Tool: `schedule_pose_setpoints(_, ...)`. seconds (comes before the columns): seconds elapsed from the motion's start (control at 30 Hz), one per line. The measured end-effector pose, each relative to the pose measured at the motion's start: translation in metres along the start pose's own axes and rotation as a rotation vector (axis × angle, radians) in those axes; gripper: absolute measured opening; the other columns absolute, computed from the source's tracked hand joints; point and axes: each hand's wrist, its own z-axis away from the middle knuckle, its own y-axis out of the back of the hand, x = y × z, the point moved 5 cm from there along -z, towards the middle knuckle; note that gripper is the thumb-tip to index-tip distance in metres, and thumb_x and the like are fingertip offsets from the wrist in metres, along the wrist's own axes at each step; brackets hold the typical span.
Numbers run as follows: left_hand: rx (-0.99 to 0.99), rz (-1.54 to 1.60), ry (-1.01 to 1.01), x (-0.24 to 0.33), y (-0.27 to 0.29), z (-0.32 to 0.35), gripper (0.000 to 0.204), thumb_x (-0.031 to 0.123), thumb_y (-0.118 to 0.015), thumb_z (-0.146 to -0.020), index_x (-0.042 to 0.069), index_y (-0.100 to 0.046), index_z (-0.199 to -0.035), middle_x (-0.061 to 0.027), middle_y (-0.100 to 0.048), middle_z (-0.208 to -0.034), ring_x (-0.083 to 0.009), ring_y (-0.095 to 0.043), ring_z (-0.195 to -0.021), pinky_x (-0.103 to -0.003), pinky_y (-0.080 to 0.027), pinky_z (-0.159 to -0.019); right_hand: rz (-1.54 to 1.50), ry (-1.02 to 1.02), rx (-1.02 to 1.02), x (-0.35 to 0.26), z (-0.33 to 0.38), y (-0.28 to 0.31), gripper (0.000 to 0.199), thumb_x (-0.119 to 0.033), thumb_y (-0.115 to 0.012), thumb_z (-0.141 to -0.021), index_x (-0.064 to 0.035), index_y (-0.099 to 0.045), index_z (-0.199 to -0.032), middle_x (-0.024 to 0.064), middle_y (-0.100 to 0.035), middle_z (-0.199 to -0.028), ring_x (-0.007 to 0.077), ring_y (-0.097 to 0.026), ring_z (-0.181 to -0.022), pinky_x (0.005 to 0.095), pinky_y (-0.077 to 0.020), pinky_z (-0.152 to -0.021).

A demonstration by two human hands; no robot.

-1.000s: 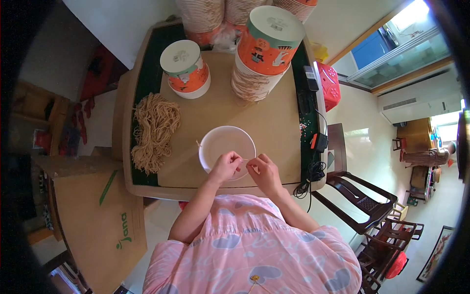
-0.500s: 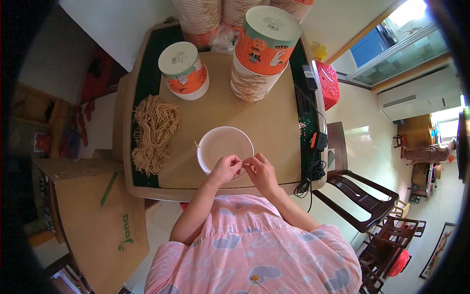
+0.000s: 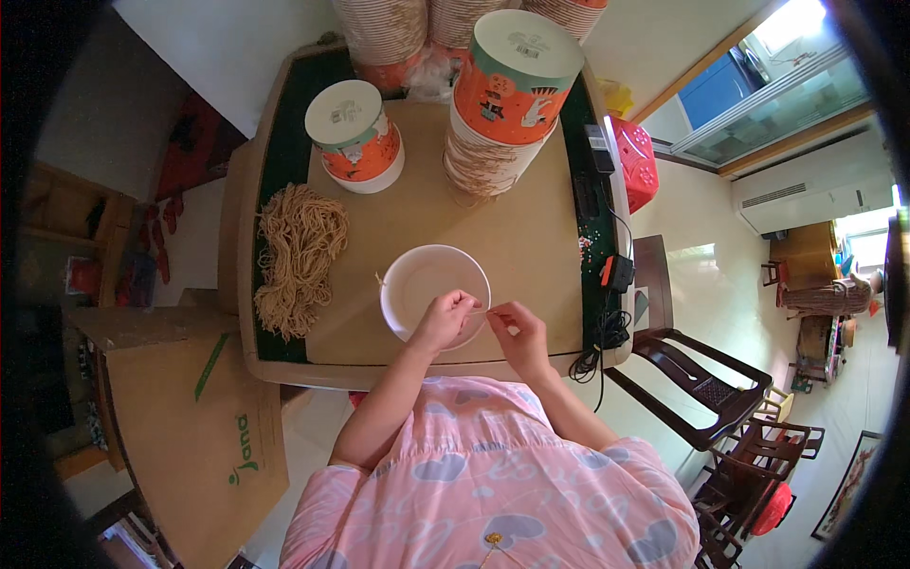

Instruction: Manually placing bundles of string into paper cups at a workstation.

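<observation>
at the near edge of the desk (image 3: 531, 237), both hands meet over a white paper bowl (image 3: 427, 284) that sits open side up on the brown surface. the left hand (image 3: 445, 318) is curled, fingertips pinched on a thin pale string (image 3: 485, 311), and the right hand (image 3: 517, 332) pinches the same string from the other side; it runs taut between them just above the bowl's near rim. a short bit of string also seems to poke out at the bowl's far-left rim, though it is too small to be sure. to the left lies a loose heap of tan string (image 3: 299, 256), apparently the supply. further back stand a short stack of orange printed paper bowls (image 3: 355, 137) and a taller stack (image 3: 507, 95), upside down, with more stacks behind. judging by this, the bowl in hand is only partly strung, and the large heap and tall stacks suggest plenty of work is left.
</observation>
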Motion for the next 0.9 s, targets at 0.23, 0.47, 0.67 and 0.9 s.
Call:
schedule_pose_setpoints(0.23,-0.012,-0.269,0.051,0.003,-0.001,-0.001,0.023,0.021,-0.054,-0.089,0.001,-0.062,-0.079,-0.0002,-0.052,-0.058,-0.0058,-0.047,-0.055,-0.021,-0.039,-0.05,-0.283,-0.131,0.047,0.01,0.006,0.005,0.005,0.001,-0.062,-0.083,0.0005,-0.063,-0.088,0.0055,-0.063,-0.084,0.0098,-0.059,-0.075,0.0234,-0.049,-0.069)
schedule_pose_setpoints(0.47,-0.099,0.225,0.244,0.014,-0.01,0.013,0.022,0.02,-0.053,-0.09,0.003,-0.051,-0.075,-0.0037,-0.055,-0.063,-0.0075,-0.049,-0.05,-0.021,-0.036,-0.04,0.039,0.109,-0.02,-0.01,0.006,0.001,0.016,0.001,-0.064,-0.078,-0.0054,-0.066,-0.092,0.0095,-0.061,-0.085,0.0197,-0.061,-0.077,0.028,-0.0508,-0.067)
schedule_pose_setpoints(0.67,0.016,0.025,0.185,0.007,0.005,0.003,0.02,0.02,-0.052,-0.09,0.002,-0.055,-0.081,-0.0022,-0.053,-0.061,-0.0068,-0.046,-0.047,-0.022,-0.034,-0.039,-0.004,0.134,0.028,0.002,0.005,-0.01,0.013,-0.001,-0.069,-0.075,-0.0061,-0.067,-0.086,0.0072,-0.058,-0.083,0.0184,-0.059,-0.074,0.0279,-0.0472,-0.062)
schedule_pose_setpoints(0.9,-0.165,-0.026,0.47,-0.008,0.006,-0.003,0.023,0.026,-0.054,-0.09,0.008,-0.059,-0.076,0.0049,-0.046,-0.055,-0.0038,-0.036,-0.04,-0.021,-0.022,-0.035,0.253,0.389,0.054,-0.01,0.002,-0.018,0.015,-0.005,-0.074,-0.069,-0.0087,-0.068,-0.082,0.0067,-0.054,-0.078,0.0226,-0.052,-0.071,0.0325,-0.0432,-0.058)
